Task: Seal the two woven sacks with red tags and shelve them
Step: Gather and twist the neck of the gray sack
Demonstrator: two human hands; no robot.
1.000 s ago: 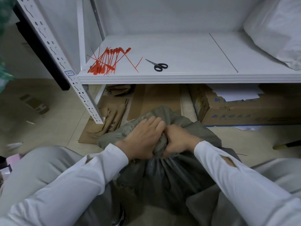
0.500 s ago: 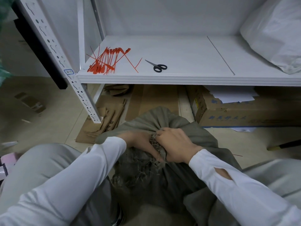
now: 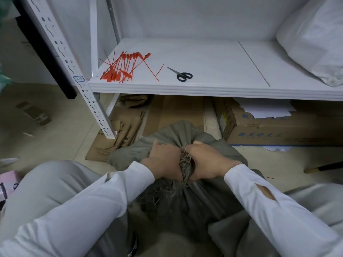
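Note:
A grey-green woven sack (image 3: 187, 204) stands on the floor between my knees. Its frayed mouth is bunched into a neck. My left hand (image 3: 164, 159) and my right hand (image 3: 206, 160) both grip that neck, side by side, with frayed threads showing between them. A pile of red tags (image 3: 120, 70) lies at the left end of the white shelf (image 3: 213, 89). A white woven sack (image 3: 315, 39) rests on the shelf at the far right.
Black-handled scissors (image 3: 181, 75) lie on the shelf right of the tags. Under the shelf are a cardboard box (image 3: 278, 130) with papers on it and flattened cardboard (image 3: 118, 138). A perforated shelf post (image 3: 74, 75) stands at the left.
My left hand slid under the sack's mouth, then came back on top. Both hands now squeeze the gathered neck tighter, with frayed threads sticking out between them.

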